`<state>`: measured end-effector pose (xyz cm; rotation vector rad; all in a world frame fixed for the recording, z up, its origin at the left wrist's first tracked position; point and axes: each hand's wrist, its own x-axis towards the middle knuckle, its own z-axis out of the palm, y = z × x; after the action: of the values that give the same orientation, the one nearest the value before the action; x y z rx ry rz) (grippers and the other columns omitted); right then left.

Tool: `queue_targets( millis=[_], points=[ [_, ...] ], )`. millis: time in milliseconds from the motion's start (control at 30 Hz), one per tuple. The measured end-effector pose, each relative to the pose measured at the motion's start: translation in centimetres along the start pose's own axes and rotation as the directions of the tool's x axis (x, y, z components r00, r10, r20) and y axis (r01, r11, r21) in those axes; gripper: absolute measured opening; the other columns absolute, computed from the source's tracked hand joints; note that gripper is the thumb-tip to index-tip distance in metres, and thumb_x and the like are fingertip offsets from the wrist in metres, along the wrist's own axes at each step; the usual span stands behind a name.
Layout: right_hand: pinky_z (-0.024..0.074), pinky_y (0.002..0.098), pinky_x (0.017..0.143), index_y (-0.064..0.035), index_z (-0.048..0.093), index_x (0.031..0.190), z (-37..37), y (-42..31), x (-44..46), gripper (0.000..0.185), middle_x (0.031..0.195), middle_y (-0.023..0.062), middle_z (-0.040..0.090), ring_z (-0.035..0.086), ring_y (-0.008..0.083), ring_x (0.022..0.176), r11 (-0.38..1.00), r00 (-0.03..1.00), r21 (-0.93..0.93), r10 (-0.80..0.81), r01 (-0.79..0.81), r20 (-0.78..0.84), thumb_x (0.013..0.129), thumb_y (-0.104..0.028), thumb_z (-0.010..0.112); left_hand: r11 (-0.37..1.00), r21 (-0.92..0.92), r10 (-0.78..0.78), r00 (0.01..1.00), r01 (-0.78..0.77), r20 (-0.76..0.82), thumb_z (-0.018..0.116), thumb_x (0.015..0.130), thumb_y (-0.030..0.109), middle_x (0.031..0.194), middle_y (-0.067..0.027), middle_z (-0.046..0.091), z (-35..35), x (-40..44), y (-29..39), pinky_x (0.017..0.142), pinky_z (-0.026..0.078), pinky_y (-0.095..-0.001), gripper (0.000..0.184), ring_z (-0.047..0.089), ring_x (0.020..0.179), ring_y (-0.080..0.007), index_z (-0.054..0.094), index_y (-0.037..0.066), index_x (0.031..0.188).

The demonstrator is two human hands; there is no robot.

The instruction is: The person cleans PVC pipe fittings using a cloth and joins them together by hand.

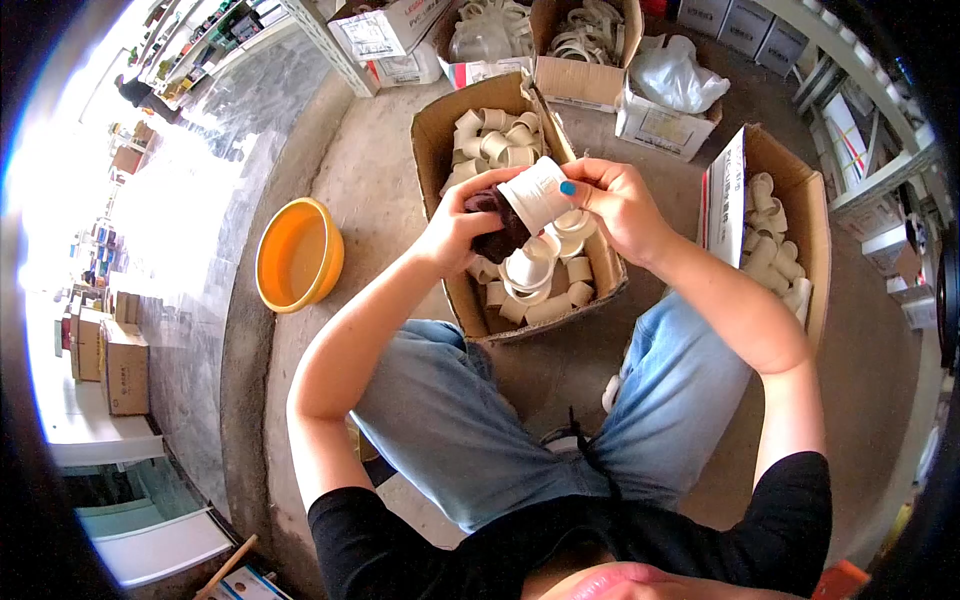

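Note:
A white plastic pipe fitting (538,194) is held up above an open cardboard box (603,292). My right hand (622,208) pinches its rim between thumb and fingers, the thumbnail blue. Closed around a dark brown cloth (507,238), my left hand (452,232) presses the cloth against the fitting's other end. How far the cloth reaches inside the fitting is hidden. Below my hands, several off-white pipe fittings (493,146) fill the box, elbows among them. Some wider white fittings (528,270) lie on top in its nearer half.
To the left, a yellow-orange basin (300,255) stands on the concrete floor. Another cardboard box (815,215) with fittings is at my right. Boxes of parts (590,80) and a white plastic bag (678,75) line the back. A metal rack (890,165) rises at the right.

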<state>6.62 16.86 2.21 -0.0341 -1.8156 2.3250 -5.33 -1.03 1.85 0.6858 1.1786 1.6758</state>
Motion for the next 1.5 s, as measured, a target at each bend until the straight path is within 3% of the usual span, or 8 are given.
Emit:
queue_targets(
  millis=[267, 400, 633, 767, 933, 1067, 1233, 1500],
  points=[
    [0.0450, 0.0235, 0.073, -0.0015, 0.062, 0.099, 0.0, -0.3, 1.1, 0.016, 0.091, 0.0046, 0.061, 0.056, 0.0105, 0.084, 0.741, 0.939, -0.605, -0.342, 0.293, 0.036, 0.086, -0.008, 0.057, 0.992, 0.032, 0.123, 0.961, -0.119, -0.247, 0.057, 0.076, -0.004, 0.100, -0.0128, 0.058, 0.2, 1.0, -1.3, 0.075, 0.055, -0.0353, 0.035, 0.061, 0.087, -0.0228, 0.053, 0.001, 0.110],
    [0.0464, 0.0276, 0.080, -0.0038, 0.060, 0.106, -1.0, -1.0, 1.5, 0.026, 0.100, 0.0089, 0.058, 0.058, 0.0168, 0.094, 0.882, 0.966, -0.395, -0.224, 0.257, 0.128, 0.080, -0.001, 0.058, 0.981, -0.098, 0.145, 0.969, -0.166, -0.198, 0.060, 0.076, 0.006, 0.097, -0.0118, 0.058, 0.5, 0.4, -0.7, 0.072, 0.055, -0.0360, 0.033, 0.062, 0.084, -0.0245, 0.050, 0.003, 0.107],
    [0.0469, 0.0342, 0.080, -0.0010, 0.061, 0.101, -0.8, -1.0, 0.5, 0.029, 0.100, 0.0115, 0.056, 0.058, 0.0249, 0.091, 0.400, 0.759, -0.678, -0.532, 0.616, 0.376, 0.072, 0.002, 0.063, 0.966, -0.258, 0.024, 0.999, -0.033, -0.040, 0.058, 0.078, 0.010, 0.090, -0.0125, 0.057, 0.0, 0.5, -1.0, 0.064, 0.054, -0.0377, 0.024, 0.061, 0.074, -0.0230, 0.048, 0.002, 0.098],
    [0.0466, 0.0317, 0.075, -0.0006, 0.060, 0.084, -1.8, -1.0, 0.5, 0.017, 0.093, 0.0125, 0.055, 0.057, 0.0269, 0.084, 0.438, 0.889, -0.793, -0.370, 0.424, 0.271, 0.069, -0.003, 0.067, 0.970, -0.239, 0.035, 0.999, -0.036, -0.008, 0.058, 0.077, 0.011, 0.089, -0.0115, 0.056, 0.0, 0.5, -1.2, 0.067, 0.054, -0.0375, 0.026, 0.060, 0.076, -0.0225, 0.047, 0.002, 0.098],
    [0.0422, 0.0310, 0.091, -0.0058, 0.036, 0.125, -1.7, 0.3, 1.4, 0.061, 0.114, 0.0072, 0.052, 0.053, 0.0176, 0.101, 0.874, 0.925, -0.314, -0.318, 0.371, 0.209, 0.075, -0.012, 0.070, 0.963, -0.268, 0.050, 0.996, -0.027, 0.078, 0.057, 0.076, 0.009, 0.093, -0.0104, 0.055, -0.3, 0.1, -0.7, 0.072, 0.053, -0.0359, 0.028, 0.059, 0.083, -0.0204, 0.047, 0.002, 0.101],
    [0.0452, 0.0368, 0.087, -0.0074, 0.037, 0.123, -0.2, 0.3, 0.4, 0.068, 0.111, 0.0123, 0.056, 0.057, 0.0268, 0.101, 0.820, 0.939, -0.484, -0.174, 0.304, 0.295, 0.068, -0.016, 0.076, 0.962, -0.271, 0.026, 0.999, -0.021, 0.018, 0.059, 0.076, 0.007, 0.096, -0.0093, 0.054, -0.6, 0.2, -1.8, 0.078, 0.050, -0.0312, 0.031, 0.057, 0.087, -0.0177, 0.047, 0.003, 0.105],
    [0.0486, 0.0351, 0.078, -0.0068, 0.044, 0.113, -0.6, 0.0, 0.9, 0.057, 0.099, 0.0126, 0.058, 0.060, 0.0253, 0.091, 0.544, 0.902, -0.727, -0.343, 0.418, 0.262, 0.066, -0.009, 0.076, 0.983, 0.181, 0.001, 0.992, 0.023, -0.127, 0.057, 0.078, 0.005, 0.107, -0.0074, 0.054, -1.4, 0.8, -0.1, 0.088, 0.042, -0.0287, 0.043, 0.052, 0.098, -0.0157, 0.045, 0.003, 0.119],
    [0.0461, 0.0392, 0.082, -0.0075, 0.041, 0.120, -1.5, -0.1, 1.3, 0.065, 0.102, 0.0166, 0.054, 0.057, 0.0345, 0.092, 0.217, 0.697, -0.732, -0.561, 0.645, 0.448, 0.066, -0.015, 0.075, 0.994, 0.098, 0.058, 0.996, -0.052, -0.067, 0.061, 0.072, -0.008, 0.101, -0.0068, 0.058, -1.8, 0.4, 0.5, 0.087, 0.043, -0.0281, 0.044, 0.054, 0.095, -0.0140, 0.050, 0.002, 0.113]
  ],
)
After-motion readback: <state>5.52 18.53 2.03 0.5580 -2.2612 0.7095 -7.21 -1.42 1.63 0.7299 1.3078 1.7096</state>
